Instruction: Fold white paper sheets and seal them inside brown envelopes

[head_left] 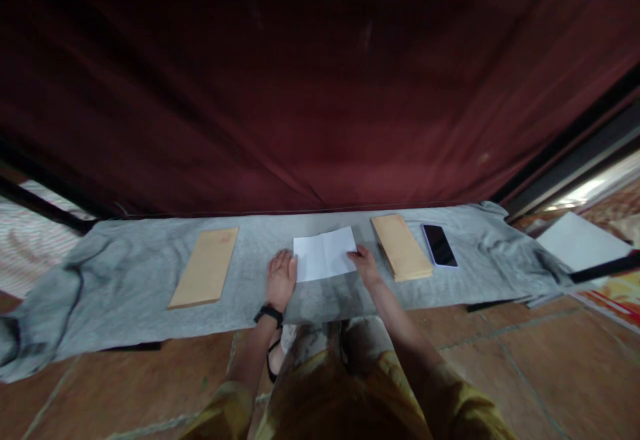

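Note:
A white sheet of paper point(324, 255) with a crease down its middle lies on the grey cloth point(140, 273) in front of me. My left hand point(281, 279) rests flat at the sheet's left edge, fingers stretched forward on the cloth. At the opposite edge, my right hand point(364, 264) pinches the paper between thumb and fingers. Just right of that hand sits a stack of brown envelopes point(403, 247). Further left, apart from my left hand, lie more brown envelopes point(205, 267) with a faint reddish mark in one corner.
A phone point(440, 245) with a pale purple edge lies beside the right stack. Dark red fabric point(320, 93) hangs behind the cloth. Black bars point(575, 153) flank both sides. White paper point(583, 247) shows at far right. Brown floor tiles point(480, 367) lie below.

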A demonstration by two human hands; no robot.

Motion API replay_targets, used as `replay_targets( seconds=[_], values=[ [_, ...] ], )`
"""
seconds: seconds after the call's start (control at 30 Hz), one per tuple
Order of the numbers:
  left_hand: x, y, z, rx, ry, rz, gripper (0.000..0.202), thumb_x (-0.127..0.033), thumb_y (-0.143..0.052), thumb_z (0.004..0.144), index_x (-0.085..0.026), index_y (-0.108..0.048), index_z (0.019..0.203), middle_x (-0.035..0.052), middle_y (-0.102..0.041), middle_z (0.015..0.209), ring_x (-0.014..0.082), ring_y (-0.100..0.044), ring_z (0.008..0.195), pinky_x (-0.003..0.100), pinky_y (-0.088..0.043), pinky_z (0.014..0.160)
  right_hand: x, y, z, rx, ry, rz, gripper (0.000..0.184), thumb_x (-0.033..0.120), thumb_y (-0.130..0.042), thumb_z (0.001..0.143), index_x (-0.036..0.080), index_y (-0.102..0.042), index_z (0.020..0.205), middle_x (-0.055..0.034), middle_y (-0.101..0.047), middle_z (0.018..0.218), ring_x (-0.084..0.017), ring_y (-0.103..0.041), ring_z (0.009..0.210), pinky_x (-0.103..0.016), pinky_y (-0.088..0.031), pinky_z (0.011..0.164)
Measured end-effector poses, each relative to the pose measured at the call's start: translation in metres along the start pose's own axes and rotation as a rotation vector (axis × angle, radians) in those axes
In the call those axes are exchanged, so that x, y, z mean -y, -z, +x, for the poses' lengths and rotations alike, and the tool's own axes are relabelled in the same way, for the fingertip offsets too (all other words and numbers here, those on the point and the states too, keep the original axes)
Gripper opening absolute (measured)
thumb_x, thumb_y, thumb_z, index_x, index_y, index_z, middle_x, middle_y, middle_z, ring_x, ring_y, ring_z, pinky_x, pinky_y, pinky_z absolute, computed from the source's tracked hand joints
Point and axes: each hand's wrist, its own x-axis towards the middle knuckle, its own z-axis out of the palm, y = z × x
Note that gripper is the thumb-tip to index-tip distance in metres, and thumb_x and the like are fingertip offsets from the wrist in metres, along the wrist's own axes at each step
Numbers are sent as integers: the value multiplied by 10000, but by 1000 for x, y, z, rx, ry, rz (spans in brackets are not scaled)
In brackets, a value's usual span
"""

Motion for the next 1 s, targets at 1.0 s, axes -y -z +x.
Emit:
replay_targets(
  seconds=[1.0],
  values=[
    [-17, 14, -3, 219, -50, -392, 569, -70, -464, 802, -228, -635, 1321, 52, -634, 1389, 203, -538, 1341, 442, -394, 1185, 44, 36, -58, 452, 812, -945, 310, 164, -490, 1004, 278, -709, 1192, -32, -726, 1159, -184, -674, 1037, -332, -503, 968]
  ],
)
